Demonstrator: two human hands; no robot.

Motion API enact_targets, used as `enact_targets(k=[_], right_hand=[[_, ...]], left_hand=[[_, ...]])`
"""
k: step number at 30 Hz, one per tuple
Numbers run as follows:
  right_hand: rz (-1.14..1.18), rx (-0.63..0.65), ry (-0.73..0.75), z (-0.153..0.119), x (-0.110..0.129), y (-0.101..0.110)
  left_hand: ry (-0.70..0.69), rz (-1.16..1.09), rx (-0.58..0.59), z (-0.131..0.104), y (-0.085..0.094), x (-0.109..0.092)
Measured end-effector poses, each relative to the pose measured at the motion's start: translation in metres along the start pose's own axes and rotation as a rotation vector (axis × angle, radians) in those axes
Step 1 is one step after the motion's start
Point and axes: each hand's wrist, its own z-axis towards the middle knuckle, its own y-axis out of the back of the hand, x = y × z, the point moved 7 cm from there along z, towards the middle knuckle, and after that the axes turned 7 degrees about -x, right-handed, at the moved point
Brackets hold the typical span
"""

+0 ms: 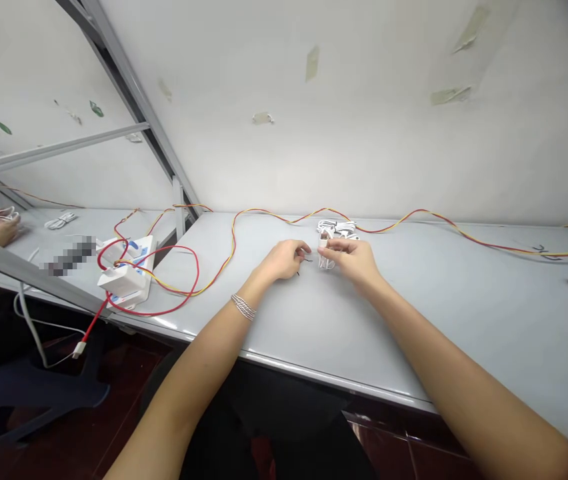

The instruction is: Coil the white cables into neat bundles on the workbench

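A: Which step, by the look of it?

B: Seems like the middle of fingering one bunched white cable point(327, 264). Pinches it near the plug point(323, 238), with the thumb and fingers of the right hand point(351, 259). So, a closed hand on that side.

A: And with the left hand point(285, 259)?

B: Curls the fingers in close to a thin black tie point(309, 260). Can't tell from here whether touching it, gripping it or just next to it. Doesn't touch the cable on that side.

A: Where to look for the cable, then?

B: Look near the middle of the desk point(389, 320), just in front of some more white cables point(337, 227). Look for the loops under the right fingers, with the plug at the top. Find the red and yellow wire point(421, 211) farther back, along the wall point(364, 147).

A: What to be careful of in the next move?

B: Calls for soft, steady fingers, I'd-guess-style. Hold the loops snug, or risk a messy bunch. Use just the tips for a tie so thin and small. Mind the cables at the back, too, so close to the right hand.

A: Anything off to the left?

B: See the white chargers point(121, 280) there, and past those, another person's hands point(1, 230) with some white cable.
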Motion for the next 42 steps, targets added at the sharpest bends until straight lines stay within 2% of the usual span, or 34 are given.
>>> enact_targets(k=[18,22,29,42], right_hand=[[-0.022,0.002,0.014,-0.001,0.003,0.0],[-0.001,-0.006,0.005,-0.001,0.003,0.001],[0.004,-0.009,-0.001,0.0,0.002,0.001],[0.003,-0.014,-0.015,-0.001,0.003,0.001]], left_hand=[[0.021,0.013,0.036,0.001,-0.003,0.001],[0.026,0.038,-0.014,0.003,0.0,0.001],[0.027,-0.038,-0.18,0.006,0.008,0.003],[0.039,-0.159,-0.24,0.004,0.016,-0.006]])
